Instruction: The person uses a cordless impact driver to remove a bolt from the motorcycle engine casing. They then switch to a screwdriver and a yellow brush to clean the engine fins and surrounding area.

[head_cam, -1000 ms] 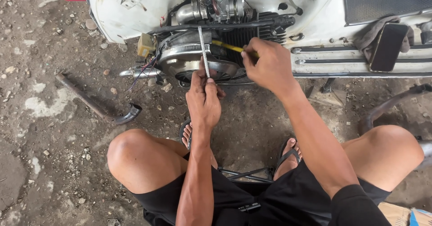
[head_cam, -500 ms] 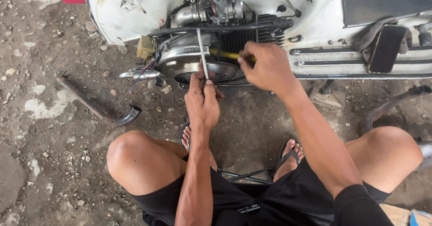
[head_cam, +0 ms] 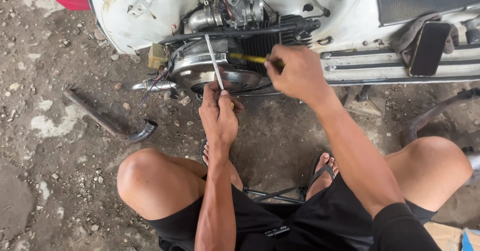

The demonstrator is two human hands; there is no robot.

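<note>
We squat on the dirt floor (head_cam: pixel 60 181) beside the white scooter (head_cam: pixel 350 26), engine side open. Our left hand (head_cam: pixel 219 113) pinches a thin metal strip (head_cam: pixel 214 61), its fingers pressed together around the lower end, the strip lying upright against the round silver engine cover (head_cam: pixel 200 71). Our right hand (head_cam: pixel 297 73) is closed around a yellow-handled tool (head_cam: pixel 248 58) aimed at the same cover. The cover sits in place on the engine, so we judge the work mid-way. A bent exhaust pipe (head_cam: pixel 107 118) lies off, near the floor's left edge.
</note>
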